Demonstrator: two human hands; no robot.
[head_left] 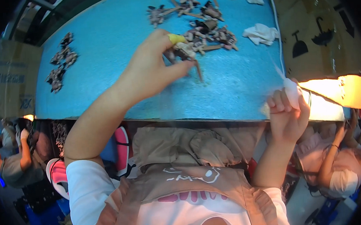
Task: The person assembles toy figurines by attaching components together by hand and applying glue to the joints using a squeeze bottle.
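Observation:
My left hand (160,57), with a yellow cover on one finger, reaches over the blue tabletop (113,54). Its thumb and fingers close around a small figurine (185,51) at the near edge of a pile; a thin brown stick (199,71) juts out beside the thumb. Right behind lies the pile of small brown, pinkish and dark figurines (208,25), some with flat brown sticks. My right hand (288,115) is raised at the table's near right edge, fingers curled around a white, cloth-like wad (291,93). A thin pointed end rises from the wad; what it belongs to is unclear.
More figurines (63,62) lie in a row at the left. Two crumpled white tissues (261,34) rest near a white cord (275,22) on the right. Cardboard boxes (323,27) flank the table. Other people (336,160) sit at both sides.

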